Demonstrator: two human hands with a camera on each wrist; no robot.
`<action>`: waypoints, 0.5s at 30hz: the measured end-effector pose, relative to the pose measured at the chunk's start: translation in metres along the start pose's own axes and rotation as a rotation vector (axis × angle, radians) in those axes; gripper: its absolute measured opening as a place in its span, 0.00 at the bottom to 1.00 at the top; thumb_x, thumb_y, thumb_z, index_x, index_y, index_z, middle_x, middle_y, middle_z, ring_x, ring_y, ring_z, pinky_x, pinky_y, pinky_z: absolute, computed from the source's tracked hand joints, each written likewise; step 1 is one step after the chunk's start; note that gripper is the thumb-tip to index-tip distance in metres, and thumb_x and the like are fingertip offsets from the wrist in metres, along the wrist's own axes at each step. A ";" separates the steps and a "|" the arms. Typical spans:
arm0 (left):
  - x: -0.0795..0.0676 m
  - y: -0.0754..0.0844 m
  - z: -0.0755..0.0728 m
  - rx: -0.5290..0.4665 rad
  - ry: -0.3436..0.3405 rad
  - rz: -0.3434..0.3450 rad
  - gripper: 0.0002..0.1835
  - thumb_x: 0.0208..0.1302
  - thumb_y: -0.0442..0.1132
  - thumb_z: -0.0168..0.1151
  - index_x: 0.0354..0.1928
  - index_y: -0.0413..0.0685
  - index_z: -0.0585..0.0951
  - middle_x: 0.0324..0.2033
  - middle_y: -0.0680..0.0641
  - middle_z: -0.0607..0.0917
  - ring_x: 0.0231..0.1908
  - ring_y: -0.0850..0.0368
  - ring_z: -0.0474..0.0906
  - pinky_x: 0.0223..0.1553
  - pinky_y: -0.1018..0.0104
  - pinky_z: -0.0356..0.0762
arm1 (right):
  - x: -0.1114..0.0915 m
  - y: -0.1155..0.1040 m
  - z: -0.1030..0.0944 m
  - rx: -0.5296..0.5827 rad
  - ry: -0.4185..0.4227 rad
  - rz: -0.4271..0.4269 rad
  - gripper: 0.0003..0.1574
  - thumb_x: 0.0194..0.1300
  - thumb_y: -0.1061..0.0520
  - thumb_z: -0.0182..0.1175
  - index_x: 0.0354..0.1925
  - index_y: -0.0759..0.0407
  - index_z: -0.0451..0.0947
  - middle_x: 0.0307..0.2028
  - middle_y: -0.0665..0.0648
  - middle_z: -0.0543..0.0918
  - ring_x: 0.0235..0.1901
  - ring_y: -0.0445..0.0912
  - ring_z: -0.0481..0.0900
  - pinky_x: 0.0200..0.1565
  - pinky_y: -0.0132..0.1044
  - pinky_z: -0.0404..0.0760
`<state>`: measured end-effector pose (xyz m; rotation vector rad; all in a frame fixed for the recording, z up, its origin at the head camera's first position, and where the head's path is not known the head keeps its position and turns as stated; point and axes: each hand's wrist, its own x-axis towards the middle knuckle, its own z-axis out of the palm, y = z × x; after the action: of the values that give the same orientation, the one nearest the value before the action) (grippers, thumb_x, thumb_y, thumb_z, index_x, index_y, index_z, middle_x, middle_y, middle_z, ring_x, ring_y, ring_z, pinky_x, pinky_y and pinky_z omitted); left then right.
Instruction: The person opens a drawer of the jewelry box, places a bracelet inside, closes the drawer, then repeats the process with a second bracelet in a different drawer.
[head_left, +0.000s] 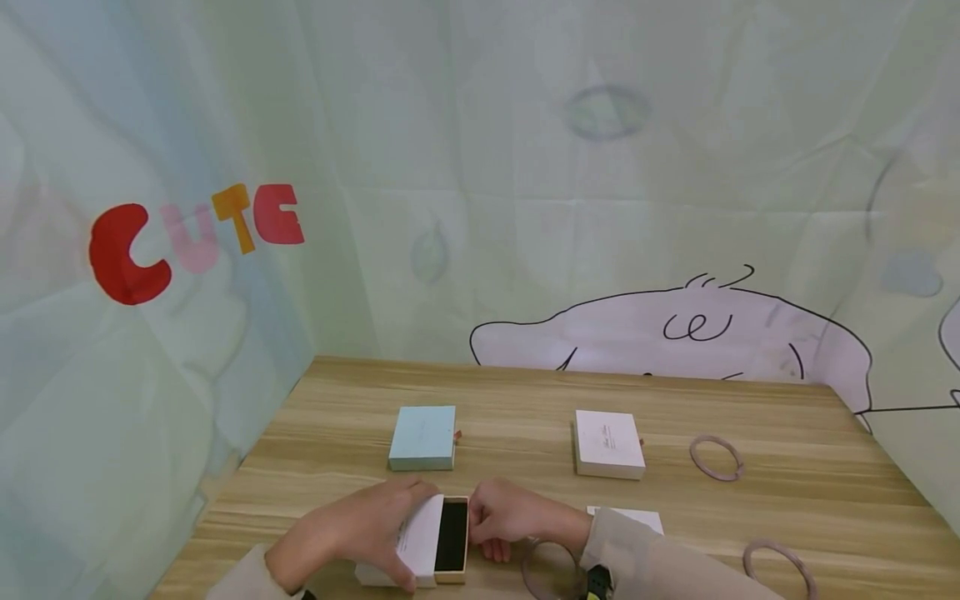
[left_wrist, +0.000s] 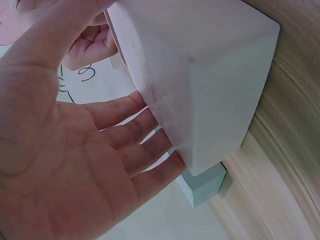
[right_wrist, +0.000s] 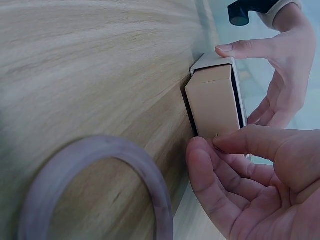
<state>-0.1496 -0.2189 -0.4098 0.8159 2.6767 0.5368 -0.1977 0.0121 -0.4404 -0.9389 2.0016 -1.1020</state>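
A white drawer box (head_left: 418, 540) lies on the table, its drawer (head_left: 452, 537) part way out on the right and showing a black lining. My left hand (head_left: 367, 523) grips the white sleeve, thumb on the near side and fingers on the far side. At the drawer's tan front (right_wrist: 215, 102), my right hand (head_left: 510, 512) pinches with thumb and index finger at the edge; what they pinch is mostly hidden. Just right of that hand, a pale purple bangle (right_wrist: 95, 147) lies on the table, partly behind the wrist in the head view.
Farther back are a light blue box (head_left: 422, 435) and a white box (head_left: 611, 442), each with a small reddish tab. Another white box (head_left: 643, 518) is partly covered by the right forearm. Two more bangles lie right, one farther bangle (head_left: 694, 457) and one nearer bangle (head_left: 799, 563).
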 end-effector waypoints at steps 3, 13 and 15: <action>0.000 0.000 0.000 0.007 0.004 0.000 0.52 0.32 0.55 0.86 0.62 0.41 0.74 0.49 0.54 0.75 0.43 0.64 0.72 0.47 0.63 0.75 | 0.000 0.000 0.000 -0.011 0.002 0.005 0.14 0.63 0.75 0.57 0.20 0.72 0.76 0.13 0.66 0.79 0.08 0.39 0.72 0.13 0.29 0.71; 0.000 0.001 -0.001 -0.009 -0.028 -0.035 0.53 0.33 0.56 0.85 0.63 0.40 0.73 0.52 0.52 0.76 0.45 0.62 0.72 0.49 0.61 0.75 | -0.002 0.000 -0.002 -0.009 0.000 0.014 0.14 0.63 0.75 0.58 0.20 0.71 0.76 0.14 0.64 0.79 0.09 0.40 0.72 0.13 0.29 0.71; 0.000 0.001 -0.001 -0.007 -0.028 -0.036 0.53 0.33 0.56 0.85 0.63 0.40 0.73 0.52 0.52 0.76 0.45 0.62 0.72 0.49 0.61 0.75 | -0.002 0.001 -0.002 -0.008 0.002 0.014 0.14 0.63 0.74 0.58 0.20 0.71 0.76 0.14 0.64 0.79 0.09 0.41 0.72 0.13 0.29 0.71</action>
<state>-0.1497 -0.2188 -0.4086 0.7662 2.6569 0.5226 -0.1983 0.0150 -0.4403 -0.9277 2.0126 -1.0879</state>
